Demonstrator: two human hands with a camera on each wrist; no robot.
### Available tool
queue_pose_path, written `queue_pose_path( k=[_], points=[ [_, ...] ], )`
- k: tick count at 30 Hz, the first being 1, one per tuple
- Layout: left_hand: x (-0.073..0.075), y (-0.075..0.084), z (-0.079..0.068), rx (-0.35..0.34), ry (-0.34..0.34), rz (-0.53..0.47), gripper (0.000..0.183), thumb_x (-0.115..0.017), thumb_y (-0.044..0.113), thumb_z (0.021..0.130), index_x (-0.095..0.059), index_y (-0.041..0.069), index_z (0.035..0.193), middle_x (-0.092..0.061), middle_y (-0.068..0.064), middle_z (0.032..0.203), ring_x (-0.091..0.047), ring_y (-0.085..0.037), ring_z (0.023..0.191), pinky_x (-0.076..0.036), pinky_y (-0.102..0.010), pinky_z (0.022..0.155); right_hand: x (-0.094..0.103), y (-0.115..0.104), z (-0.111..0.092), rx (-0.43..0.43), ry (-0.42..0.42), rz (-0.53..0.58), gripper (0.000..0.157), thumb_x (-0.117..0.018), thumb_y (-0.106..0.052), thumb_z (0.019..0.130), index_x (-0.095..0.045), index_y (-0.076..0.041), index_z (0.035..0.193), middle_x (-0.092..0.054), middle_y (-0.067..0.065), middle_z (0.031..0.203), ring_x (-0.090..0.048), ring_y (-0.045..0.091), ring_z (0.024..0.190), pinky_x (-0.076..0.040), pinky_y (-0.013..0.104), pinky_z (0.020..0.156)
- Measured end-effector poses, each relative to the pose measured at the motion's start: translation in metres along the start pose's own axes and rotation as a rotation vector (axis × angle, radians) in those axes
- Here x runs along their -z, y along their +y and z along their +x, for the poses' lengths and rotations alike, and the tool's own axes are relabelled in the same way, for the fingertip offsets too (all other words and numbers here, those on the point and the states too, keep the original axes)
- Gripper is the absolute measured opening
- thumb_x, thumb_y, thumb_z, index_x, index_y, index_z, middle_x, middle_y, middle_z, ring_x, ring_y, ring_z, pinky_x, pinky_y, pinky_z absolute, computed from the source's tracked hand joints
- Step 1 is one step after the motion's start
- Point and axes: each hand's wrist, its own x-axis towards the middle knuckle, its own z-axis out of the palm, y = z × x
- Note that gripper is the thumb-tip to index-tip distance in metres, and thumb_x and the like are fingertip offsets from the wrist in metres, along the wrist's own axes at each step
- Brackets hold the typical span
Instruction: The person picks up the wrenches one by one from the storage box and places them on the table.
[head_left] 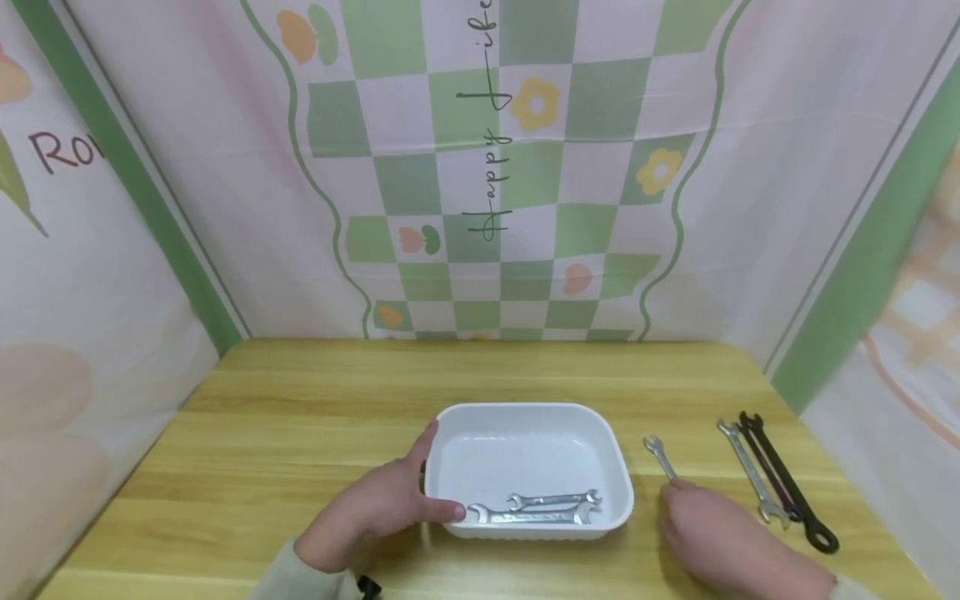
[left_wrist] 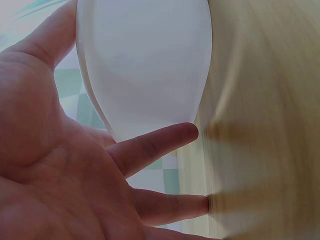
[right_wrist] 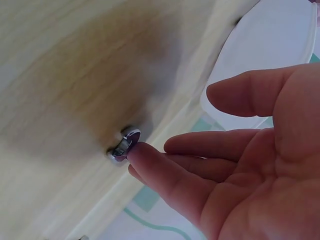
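A white rectangular tray [head_left: 525, 458] stands on the table with two silver open-end wrenches, the shorter wrench [head_left: 551, 501] lying just behind the longer wrench [head_left: 528, 516]. My left hand [head_left: 390, 496] touches the tray's left side, its thumb over the rim; in the left wrist view, straight, spread fingers [left_wrist: 155, 147] lie against and below the outer wall. Right of the tray, my right hand [head_left: 720, 529] covers the near end of a small silver wrench [head_left: 660, 457]. In the right wrist view, one fingertip touches that wrench's end [right_wrist: 124, 145], with the thumb apart from it.
At the table's right side, a silver open-end wrench [head_left: 752, 473], a thin dark wrench [head_left: 772, 467] and a longer black wrench [head_left: 795, 492] lie side by side. Patterned cloth [head_left: 498, 167] hangs behind the wooden table [head_left: 300, 417] and along both sides.
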Motion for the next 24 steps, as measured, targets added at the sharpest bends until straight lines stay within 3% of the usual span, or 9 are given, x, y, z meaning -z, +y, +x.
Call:
queue_pose_path(
  k=[5,11,19,24],
  points=[
    [0.000,-0.001,0.000,-0.003,0.001,-0.002,0.127,-0.084,0.054,0.074,-0.001,0.012,0.161,-0.054,-0.029,0.135,-0.059,-0.029,0.104,-0.044,-0.058,0.093,0.000,0.008,0.005,-0.007,0.022,-0.006,0.014,-0.062,-0.008,0.087,-0.062,0.004,0.095,-0.059,0.007,0.080,-0.060,0.024,0.072,-0.055,0.044,0.067],
    [-0.001,-0.002,0.000,0.001,-0.007,-0.002,0.126,-0.083,0.055,0.075,-0.002,0.010,0.161,-0.053,-0.027,0.137,-0.058,-0.029,0.107,-0.043,-0.056,0.095,0.000,0.021,0.008,-0.019,-0.001,-0.046,0.030,-0.063,-0.010,0.086,-0.059,0.015,0.101,-0.062,0.019,0.084,-0.063,0.035,0.077,-0.054,0.051,0.070],
    [-0.001,-0.002,0.001,-0.006,-0.007,0.010,0.127,-0.083,0.055,0.075,-0.001,0.010,0.161,-0.054,-0.027,0.135,-0.058,-0.029,0.105,-0.044,-0.057,0.093,0.000,0.040,0.008,-0.023,-0.002,-0.058,0.021,-0.064,-0.011,0.086,-0.055,0.008,0.085,-0.052,0.009,0.069,-0.054,0.023,0.063,-0.051,0.043,0.059],
    [-0.001,-0.003,0.000,-0.007,-0.008,0.006,0.127,-0.083,0.055,0.075,-0.001,0.011,0.161,-0.055,-0.027,0.135,-0.058,-0.028,0.105,-0.044,-0.056,0.094,0.001,0.051,0.008,-0.014,0.007,-0.081,0.021,-0.064,-0.011,0.086,-0.057,0.008,0.084,-0.053,0.008,0.070,-0.054,0.024,0.063,-0.052,0.046,0.061]
  ],
)
